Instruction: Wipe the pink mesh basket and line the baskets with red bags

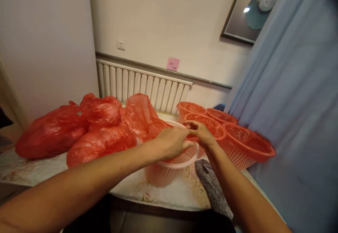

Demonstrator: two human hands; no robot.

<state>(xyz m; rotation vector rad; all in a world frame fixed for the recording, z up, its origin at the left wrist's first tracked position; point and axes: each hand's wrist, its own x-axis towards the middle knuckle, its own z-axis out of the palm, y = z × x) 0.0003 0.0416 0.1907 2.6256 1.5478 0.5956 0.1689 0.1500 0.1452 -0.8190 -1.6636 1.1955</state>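
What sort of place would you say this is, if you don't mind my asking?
Probably an ordinary indoor room, perhaps in a home: the white ribbed wall radiator, the dark-framed rectangular picture and the long light-blue fabric curtain suggest it.

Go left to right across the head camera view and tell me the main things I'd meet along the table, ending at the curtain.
Leftmost red bag → pale pink basket → gray cloth → rightmost red basket → blue curtain.
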